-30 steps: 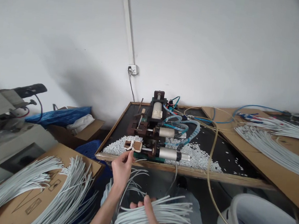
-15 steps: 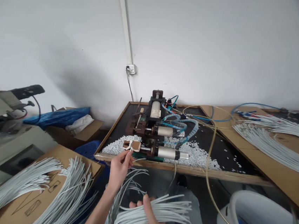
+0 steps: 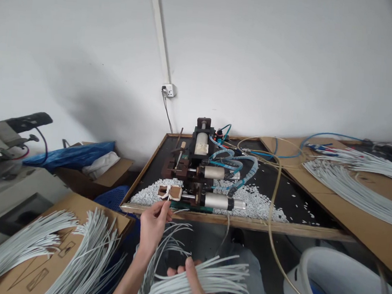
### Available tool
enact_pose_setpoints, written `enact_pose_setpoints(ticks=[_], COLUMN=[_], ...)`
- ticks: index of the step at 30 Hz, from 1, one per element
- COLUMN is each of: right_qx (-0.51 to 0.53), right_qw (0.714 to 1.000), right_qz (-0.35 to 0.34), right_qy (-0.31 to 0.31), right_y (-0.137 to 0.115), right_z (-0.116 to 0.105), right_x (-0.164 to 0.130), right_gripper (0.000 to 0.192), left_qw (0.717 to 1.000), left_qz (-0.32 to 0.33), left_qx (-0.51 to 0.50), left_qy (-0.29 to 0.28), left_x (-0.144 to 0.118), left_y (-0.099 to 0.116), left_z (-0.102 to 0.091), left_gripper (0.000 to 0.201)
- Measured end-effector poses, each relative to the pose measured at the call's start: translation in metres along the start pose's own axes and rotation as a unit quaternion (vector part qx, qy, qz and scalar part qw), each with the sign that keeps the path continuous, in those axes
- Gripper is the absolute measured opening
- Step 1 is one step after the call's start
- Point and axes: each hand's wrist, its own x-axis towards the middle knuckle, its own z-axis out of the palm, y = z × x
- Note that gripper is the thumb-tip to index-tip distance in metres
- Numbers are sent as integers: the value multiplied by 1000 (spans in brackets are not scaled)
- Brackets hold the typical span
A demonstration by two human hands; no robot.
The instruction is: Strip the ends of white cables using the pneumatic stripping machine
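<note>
Head view: nearest me, my right hand (image 3: 193, 291) has its grip closed around a bundle of white cables (image 3: 204, 282) over my lap. Just beyond, my left hand (image 3: 153, 221) pinches a single cable (image 3: 180, 210) at the table (image 3: 244, 223) edge, beside the small machine (image 3: 198, 175) among white scraps (image 3: 259, 207).

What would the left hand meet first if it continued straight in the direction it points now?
Probably the small wooden block at the machine's near end, just beyond the left hand; depth is unclear.
</note>
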Motion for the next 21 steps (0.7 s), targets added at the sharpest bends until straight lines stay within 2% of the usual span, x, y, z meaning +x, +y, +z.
enact_pose_setpoints(ticks=[6,11,21], right_qx=[-7,10,-3], right_qw=[1000,1000,1000], right_qz=[0,0,-3], right_qy=[13,12,-16], right_y=[1,2,5], right_z=[0,-1,1], right_x=[0,0,-2], right_gripper=[60,64,64], left_qw=[1000,1000,999], left_qz=[4,6,34], left_qx=[6,12,14], left_qy=[3,8,24], left_x=[0,-1,-6], left_y=[0,4,2], left_z=[1,1,-2], left_gripper=[34,34,33])
